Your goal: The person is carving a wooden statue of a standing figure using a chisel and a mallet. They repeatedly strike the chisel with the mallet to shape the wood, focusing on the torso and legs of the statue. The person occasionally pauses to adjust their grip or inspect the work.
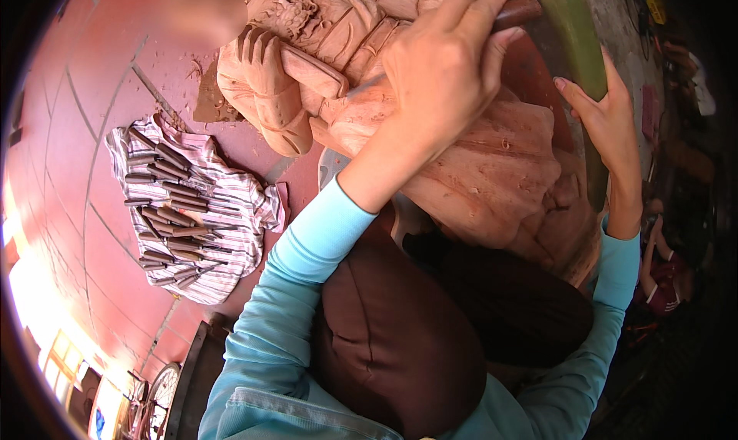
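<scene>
Two bare hands work over one large reddish-brown carved wooden figure [492, 171], lying across the space before the person's knees, loose chips on its folds; left hand [442, 63] is wrapped firmly round a dark brown, round-ended wooden tool handle [519, 11]; a thin greyish strip [367, 85], probably the blade, shows on the little-finger side, near the figure's carved flat slab [314, 72]; right hand [611, 121] grips a long olive-green bar [580, 40], thumb against its near side; bar is near the handle's end; cannot tell whether they touch.

Judged as driving a chisel: seat the edge on the wood before each blow; line up the strike with the handle, else the edge may skid; short, light taps suit work this near the slab, where a corner could chip; left thumb sits high, so better to slide it down, clear of a missed blow; sweep chips off to see the cut; spare brown-handled tools [177, 218] lie leftward on a striped cloth [207, 288], handy for a different edge.
</scene>
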The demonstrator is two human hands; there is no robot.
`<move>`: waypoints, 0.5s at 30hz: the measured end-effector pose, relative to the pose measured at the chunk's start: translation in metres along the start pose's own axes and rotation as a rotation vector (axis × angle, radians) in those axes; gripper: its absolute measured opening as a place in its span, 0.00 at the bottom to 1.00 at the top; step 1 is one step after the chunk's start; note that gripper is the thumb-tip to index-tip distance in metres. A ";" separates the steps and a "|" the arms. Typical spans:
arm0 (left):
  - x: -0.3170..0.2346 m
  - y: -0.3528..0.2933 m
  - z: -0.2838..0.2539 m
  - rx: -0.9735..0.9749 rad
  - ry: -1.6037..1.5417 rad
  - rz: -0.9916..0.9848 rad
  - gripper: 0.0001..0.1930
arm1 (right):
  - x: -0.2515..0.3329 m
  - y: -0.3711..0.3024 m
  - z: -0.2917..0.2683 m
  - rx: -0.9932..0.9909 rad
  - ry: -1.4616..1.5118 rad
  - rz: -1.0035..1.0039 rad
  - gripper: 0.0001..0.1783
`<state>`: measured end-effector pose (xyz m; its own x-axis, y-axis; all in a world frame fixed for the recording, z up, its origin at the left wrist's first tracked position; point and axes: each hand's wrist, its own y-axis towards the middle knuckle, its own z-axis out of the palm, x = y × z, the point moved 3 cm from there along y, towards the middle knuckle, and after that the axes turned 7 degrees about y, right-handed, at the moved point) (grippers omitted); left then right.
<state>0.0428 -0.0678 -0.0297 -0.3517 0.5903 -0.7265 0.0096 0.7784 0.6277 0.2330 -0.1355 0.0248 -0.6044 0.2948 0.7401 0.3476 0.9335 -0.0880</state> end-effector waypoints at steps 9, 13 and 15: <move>0.008 0.015 -0.001 0.100 0.004 -0.021 0.14 | 0.019 -0.007 0.005 -0.057 0.052 0.059 0.26; 0.013 0.015 -0.004 0.022 0.032 0.006 0.14 | 0.014 -0.004 0.001 0.018 0.077 0.128 0.35; 0.014 0.017 -0.004 0.014 0.027 0.022 0.14 | 0.011 -0.001 -0.003 0.015 0.081 0.126 0.34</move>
<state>0.0346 -0.0472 -0.0284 -0.3761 0.6019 -0.7045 0.0310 0.7681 0.6396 0.2282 -0.1344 0.0349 -0.4965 0.3934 0.7738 0.4064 0.8930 -0.1932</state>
